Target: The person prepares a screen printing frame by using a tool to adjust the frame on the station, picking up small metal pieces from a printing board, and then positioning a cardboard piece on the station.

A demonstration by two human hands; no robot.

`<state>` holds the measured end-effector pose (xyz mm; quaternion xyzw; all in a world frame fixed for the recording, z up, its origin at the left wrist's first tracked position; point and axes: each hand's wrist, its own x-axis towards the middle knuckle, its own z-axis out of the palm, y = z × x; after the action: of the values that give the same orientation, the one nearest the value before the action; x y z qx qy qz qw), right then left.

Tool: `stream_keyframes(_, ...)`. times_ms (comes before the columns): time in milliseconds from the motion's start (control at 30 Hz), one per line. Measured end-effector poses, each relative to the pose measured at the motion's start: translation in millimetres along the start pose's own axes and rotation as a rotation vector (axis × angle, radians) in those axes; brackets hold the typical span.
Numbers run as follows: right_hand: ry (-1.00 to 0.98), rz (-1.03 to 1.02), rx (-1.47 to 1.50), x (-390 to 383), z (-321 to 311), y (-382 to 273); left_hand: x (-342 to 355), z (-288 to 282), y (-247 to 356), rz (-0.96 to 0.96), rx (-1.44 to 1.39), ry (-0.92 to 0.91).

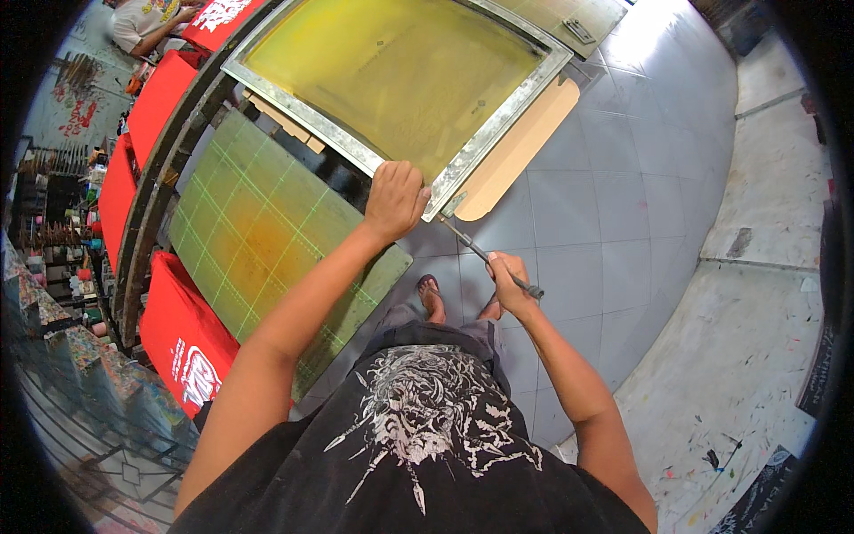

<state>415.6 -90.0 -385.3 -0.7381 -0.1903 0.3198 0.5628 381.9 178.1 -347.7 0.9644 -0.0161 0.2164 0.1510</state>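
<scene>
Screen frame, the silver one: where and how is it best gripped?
Grip the screen frame likely at its near corner, coming from the wearer's side: two straight, narrow rails meet there, pointing wearer-ward, and the left hand curls over beside it. The flat yellowish mesh offers no free edge.

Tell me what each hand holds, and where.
Right hand: the dark rod, near its free end. Left hand: on a corner of the silver frame, grip unclear.

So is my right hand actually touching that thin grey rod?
Touching: the head view plainly shows your right hand wrapped around the thin grey rod.
</scene>
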Motion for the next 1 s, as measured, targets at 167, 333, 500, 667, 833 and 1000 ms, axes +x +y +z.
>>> stream_keyframes(167,-0.232,0.501,0.781,-2,-3,-6,0,-1,-2,-0.009,-0.019,-0.039)
stream_keyframes(333,-0.067,0.429,0.771,-10,8,-6,2,-2,-3,-0.018,-0.037,-0.042)
stream_keyframes(500,0.079,0.007,0.32,-11,17,4,3,-11,3,-0.017,-0.037,-0.034)
stream_keyframes(667,0.062,-0.088,0.106,-5,13,6,2,-6,4,-0.009,-0.03,0.017)
stream_keyframes(833,-0.323,0.233,0.64,7,-5,-4,0,-4,2,-0.001,0.019,-0.012)
stream_keyframes(1000,-0.265,0.074,0.299,7,-6,4,1,-4,2,0.011,0.034,-0.028)
